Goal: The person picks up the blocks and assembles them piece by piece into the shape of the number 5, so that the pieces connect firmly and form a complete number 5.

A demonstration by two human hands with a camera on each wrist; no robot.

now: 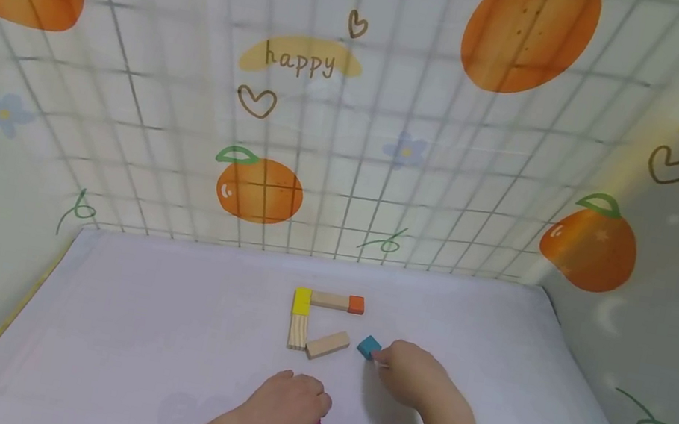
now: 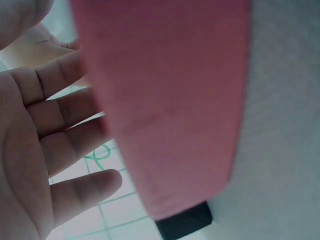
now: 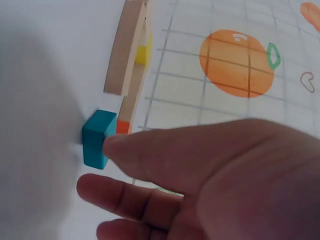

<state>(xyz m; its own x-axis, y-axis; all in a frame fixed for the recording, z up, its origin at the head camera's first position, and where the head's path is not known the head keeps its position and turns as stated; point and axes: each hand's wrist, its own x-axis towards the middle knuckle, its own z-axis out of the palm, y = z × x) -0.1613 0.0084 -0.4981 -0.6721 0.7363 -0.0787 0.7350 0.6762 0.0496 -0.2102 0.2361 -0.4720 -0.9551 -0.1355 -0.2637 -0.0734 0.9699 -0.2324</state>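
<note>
One blue block (image 1: 368,347) — pinched by the right hand (image 1: 419,381) — juts leftward past its fingertips.

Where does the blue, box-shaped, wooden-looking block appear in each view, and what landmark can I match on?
Head: blue block right of centre, below mid-height, against the right hand.
Left wrist: not in this picture.
Right wrist: blue block left of centre, just below mid-height, by the thumb's tip.
Shared landmark: white, grid-printed backdrop, visible in all three views.
</note>
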